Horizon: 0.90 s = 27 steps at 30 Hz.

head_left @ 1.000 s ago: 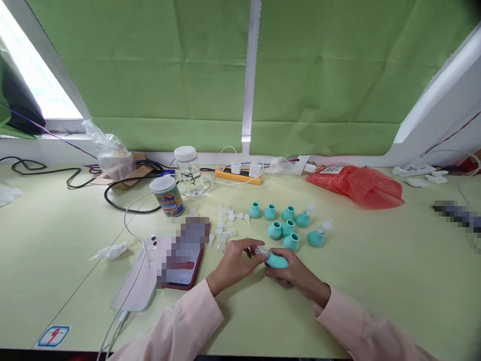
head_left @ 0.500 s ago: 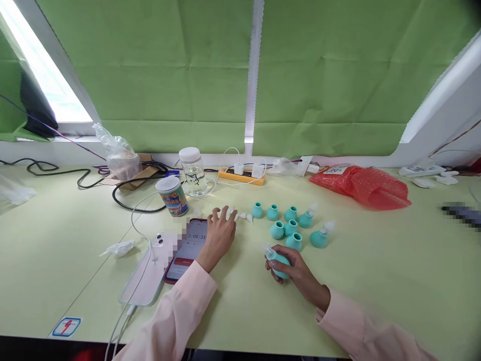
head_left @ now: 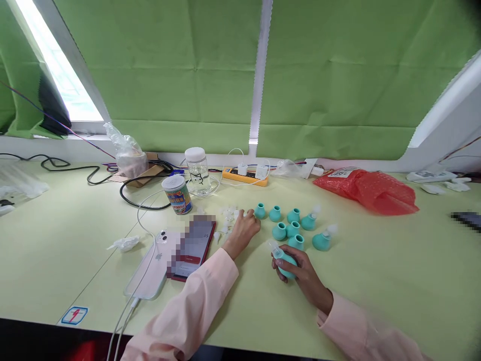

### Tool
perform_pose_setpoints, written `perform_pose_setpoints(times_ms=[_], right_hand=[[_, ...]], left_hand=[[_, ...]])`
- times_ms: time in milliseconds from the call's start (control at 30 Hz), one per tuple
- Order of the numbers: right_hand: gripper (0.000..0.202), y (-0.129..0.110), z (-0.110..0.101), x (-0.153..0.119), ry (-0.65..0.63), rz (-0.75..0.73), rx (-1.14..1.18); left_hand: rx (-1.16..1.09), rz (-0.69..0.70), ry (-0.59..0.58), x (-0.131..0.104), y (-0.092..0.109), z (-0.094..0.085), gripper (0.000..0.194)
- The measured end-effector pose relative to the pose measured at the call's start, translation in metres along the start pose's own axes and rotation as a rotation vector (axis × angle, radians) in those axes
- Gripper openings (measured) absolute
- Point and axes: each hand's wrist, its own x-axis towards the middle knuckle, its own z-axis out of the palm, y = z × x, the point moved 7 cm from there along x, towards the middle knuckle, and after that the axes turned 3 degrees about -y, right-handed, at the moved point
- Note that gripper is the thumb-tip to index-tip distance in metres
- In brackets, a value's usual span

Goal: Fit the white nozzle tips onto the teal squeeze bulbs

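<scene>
My right hand (head_left: pixel 300 268) is wrapped around a teal squeeze bulb (head_left: pixel 287 265), tilted to the left with a clear nozzle (head_left: pixel 275 248) in its neck. My left hand (head_left: pixel 245 231) rests on the table with curled fingers pressed down among small translucent white nozzles (head_left: pixel 226 216); whatever lies under the fingertips is hidden. Several teal bulbs with open necks (head_left: pixel 279 231) stand between and behind my hands. To their right, two more bulbs (head_left: pixel 321 241) carry whitish nozzles.
Left of my left arm lie a red-edged phone (head_left: pixel 195 245) and a pale phone (head_left: pixel 154 265) with a white cable across it. Behind them stand a printed can (head_left: pixel 178 198) and a clear jar (head_left: pixel 199 175). A yellow power strip (head_left: pixel 246 177) and red bubble wrap (head_left: pixel 370 190) lie at the back.
My left hand has moved right across the small white nozzles, uncovering several of them, and its spread fingers have drawn in. The right hand keeps its hold on the bulb.
</scene>
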Motion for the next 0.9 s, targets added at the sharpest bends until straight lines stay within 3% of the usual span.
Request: perform_pose_setpoints(times_ms=[167, 267, 333, 433, 500, 600, 700, 900], right_hand=[[0.022, -0.001, -0.001, 0.000, 0.012, -0.024, -0.032], [0.024, -0.001, -0.007, -0.002, 0.083, -0.056, -0.111], [0.028, -0.001, -0.015, -0.004, 0.156, -0.072, -0.228], [0.029, -0.005, -0.026, -0.007, 0.248, -0.136, -0.477], [0.028, -0.009, -0.029, -0.008, 0.281, -0.198, -0.614], [0.026, -0.013, -0.029, -0.010, 0.283, -0.259, -0.740], [0.025, -0.016, -0.025, -0.011, 0.279, -0.315, -0.817], [0.025, -0.020, -0.018, -0.016, 0.311, -0.425, -0.926]], left_hand=[[0.060, -0.055, 0.067, -0.001, -0.005, -0.004, 0.018], [-0.047, -0.116, 0.169, -0.006, -0.009, -0.018, 0.018], [-0.292, -0.174, 0.284, -0.015, -0.012, -0.034, 0.014], [-0.957, -0.292, 0.387, -0.031, -0.019, -0.040, 0.016], [-1.402, -0.367, 0.337, -0.037, -0.017, -0.029, 0.022], [-1.862, -0.397, 0.191, -0.041, -0.003, -0.011, 0.026], [-2.119, -0.411, 0.123, -0.041, 0.007, -0.002, 0.025], [-2.251, -0.510, 0.211, -0.045, 0.012, 0.006, 0.025]])
